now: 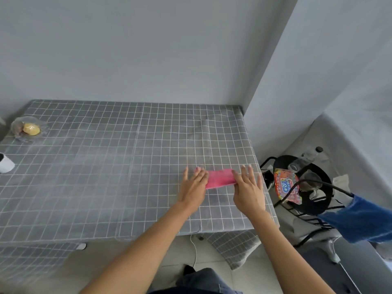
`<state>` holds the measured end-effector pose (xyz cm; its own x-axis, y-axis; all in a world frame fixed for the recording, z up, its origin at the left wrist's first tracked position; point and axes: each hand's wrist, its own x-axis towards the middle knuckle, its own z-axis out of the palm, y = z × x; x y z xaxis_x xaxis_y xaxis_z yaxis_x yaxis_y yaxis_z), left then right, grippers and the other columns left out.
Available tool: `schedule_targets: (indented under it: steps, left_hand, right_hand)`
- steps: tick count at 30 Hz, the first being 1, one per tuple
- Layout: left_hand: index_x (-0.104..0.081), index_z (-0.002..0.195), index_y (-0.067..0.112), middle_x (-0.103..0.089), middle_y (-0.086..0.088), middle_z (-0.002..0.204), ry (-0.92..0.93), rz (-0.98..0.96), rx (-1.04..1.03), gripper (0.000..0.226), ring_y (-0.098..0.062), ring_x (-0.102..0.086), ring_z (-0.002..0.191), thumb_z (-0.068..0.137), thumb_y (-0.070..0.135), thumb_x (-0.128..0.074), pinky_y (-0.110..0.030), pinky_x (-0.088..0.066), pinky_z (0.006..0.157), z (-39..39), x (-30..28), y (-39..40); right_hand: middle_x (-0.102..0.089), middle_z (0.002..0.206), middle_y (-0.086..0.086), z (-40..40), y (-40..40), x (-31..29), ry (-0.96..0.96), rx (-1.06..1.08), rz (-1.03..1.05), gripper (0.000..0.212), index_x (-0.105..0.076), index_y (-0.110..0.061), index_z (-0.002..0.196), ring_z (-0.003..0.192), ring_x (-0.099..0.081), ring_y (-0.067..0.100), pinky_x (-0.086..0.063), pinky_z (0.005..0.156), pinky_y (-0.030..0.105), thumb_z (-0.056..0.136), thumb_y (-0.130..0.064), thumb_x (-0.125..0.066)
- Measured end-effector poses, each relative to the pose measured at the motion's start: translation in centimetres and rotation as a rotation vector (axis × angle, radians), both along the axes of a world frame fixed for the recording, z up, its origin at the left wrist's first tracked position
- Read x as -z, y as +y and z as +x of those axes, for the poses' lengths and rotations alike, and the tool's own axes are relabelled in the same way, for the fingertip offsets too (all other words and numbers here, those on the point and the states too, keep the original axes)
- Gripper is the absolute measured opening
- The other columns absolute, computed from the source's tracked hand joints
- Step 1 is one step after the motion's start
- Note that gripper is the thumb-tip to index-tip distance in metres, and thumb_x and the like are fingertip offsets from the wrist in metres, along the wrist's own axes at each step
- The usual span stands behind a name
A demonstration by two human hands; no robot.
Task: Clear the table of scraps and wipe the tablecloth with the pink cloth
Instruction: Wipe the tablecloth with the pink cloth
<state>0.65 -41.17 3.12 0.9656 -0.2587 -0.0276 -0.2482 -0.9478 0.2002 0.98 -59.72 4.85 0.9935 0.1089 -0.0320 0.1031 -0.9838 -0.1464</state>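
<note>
A pink cloth, folded into a narrow strip, lies flat on the grey checked tablecloth near the table's right edge. My left hand rests palm down on the cloth's left end, fingers spread. On the cloth's right end lies my right hand, also flat with the fingers apart. Neither hand grips the cloth; both press on it. At the far left corner sits a clear plastic bag with a yellow lump inside.
A white cup stands at the table's left edge. Right of the table is a black wire bin holding a colourful wrapper and clear plastic. A blue cloth hangs at the right. Walls close in behind and to the right.
</note>
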Motion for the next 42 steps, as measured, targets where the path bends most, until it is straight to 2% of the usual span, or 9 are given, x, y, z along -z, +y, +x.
schedule_targets:
  steps: [7,13,17,20,24,26,28,34,42]
  left_hand:
    - [-0.003,0.151,0.013,-0.001,-0.004,0.159,0.180,0.077,0.030,0.056,-0.017,-0.001,0.147,0.104,0.022,-0.031,-0.044,0.016,0.111,-6.2,5.4,-2.4]
    - [0.000,0.151,0.011,0.007,-0.003,0.156,0.201,0.105,0.026,0.061,-0.017,0.000,0.147,0.101,0.020,-0.035,-0.043,0.015,0.112,-7.4,5.8,-2.6]
    - [-0.056,0.130,0.011,-0.053,-0.007,0.137,0.202,0.093,0.035,0.079,-0.016,-0.054,0.123,0.059,0.025,-0.087,-0.049,-0.029,0.104,-7.3,6.4,-2.6]
    - [-0.062,0.124,0.013,-0.059,-0.003,0.131,0.187,0.048,0.081,0.077,-0.014,-0.059,0.117,0.054,0.027,-0.089,-0.047,-0.037,0.105,-7.3,6.8,-2.2]
    - [-0.039,0.143,0.014,-0.033,-0.004,0.151,0.273,0.043,0.059,0.059,-0.019,-0.037,0.137,0.087,0.035,-0.037,-0.043,-0.001,0.119,-7.8,6.4,-1.5]
    - [-0.005,0.151,0.016,0.006,0.002,0.156,0.340,0.010,0.093,0.070,-0.019,0.003,0.146,0.084,0.039,-0.014,-0.039,0.015,0.117,-7.7,5.8,-1.2]
    - [0.011,0.148,0.018,0.022,0.005,0.152,0.374,-0.075,0.103,0.079,-0.012,0.023,0.142,0.076,0.044,-0.007,-0.035,0.024,0.113,-7.0,5.1,-0.8]
    - [0.013,0.145,0.021,0.020,0.005,0.153,0.274,-0.106,-0.025,0.059,-0.008,0.020,0.142,0.092,0.043,0.001,-0.035,0.013,0.118,-3.6,4.8,-1.8]
    - [0.018,0.148,0.016,0.026,-0.001,0.155,0.261,0.067,-0.095,0.058,-0.016,0.024,0.142,0.098,0.039,0.001,-0.039,0.008,0.120,-2.5,7.4,-2.9]
  right_hand:
    - [-0.009,0.160,0.006,-4.3,-3.4,5.9,0.207,-0.101,-0.076,0.061,-0.018,-0.025,0.152,0.137,0.022,0.020,0.016,0.113,0.044,0.096,-0.014,-0.040]
    - [-0.045,0.144,0.014,-5.7,-4.0,7.2,0.177,-0.110,-0.091,0.060,-0.052,-0.020,0.137,0.140,-0.022,0.028,-0.016,0.114,0.051,0.079,-0.016,-0.069]
    - [-0.052,0.138,0.015,-6.2,-4.1,7.4,0.203,-0.132,-0.088,0.057,-0.055,-0.016,0.132,0.136,-0.028,0.028,-0.006,0.113,0.048,0.075,-0.018,-0.061]
    - [-0.055,0.136,0.015,-6.5,-4.3,7.8,0.250,-0.140,-0.081,0.056,-0.055,-0.015,0.132,0.134,-0.036,0.029,-0.003,0.112,0.046,0.079,-0.025,-0.041]
    - [-0.023,0.155,0.016,-6.3,-4.5,7.1,0.286,-0.157,-0.070,0.076,-0.028,-0.013,0.149,0.144,-0.007,0.030,0.017,0.113,0.042,0.077,-0.040,-0.024]
    - [0.018,0.154,0.004,-5.6,-4.9,6.5,0.321,-0.164,0.011,0.083,0.008,-0.021,0.151,0.141,0.026,0.022,0.033,0.106,0.035,0.073,-0.047,-0.007]
    - [0.025,0.152,-0.002,-4.5,-5.1,6.1,0.334,-0.154,0.069,0.082,0.013,-0.025,0.150,0.140,0.030,0.018,0.032,0.103,0.035,0.073,-0.050,-0.001]
    - [0.013,0.157,-0.004,-1.3,-2.8,6.6,0.293,-0.174,0.127,0.076,0.004,-0.021,0.152,0.141,0.022,0.016,0.014,0.114,0.040,0.081,-0.047,0.006]
    - [0.019,0.155,-0.008,-0.4,-0.5,9.6,0.287,-0.146,0.142,0.062,0.011,-0.021,0.150,0.144,0.019,0.013,0.014,0.116,0.038,0.095,-0.045,-0.006]
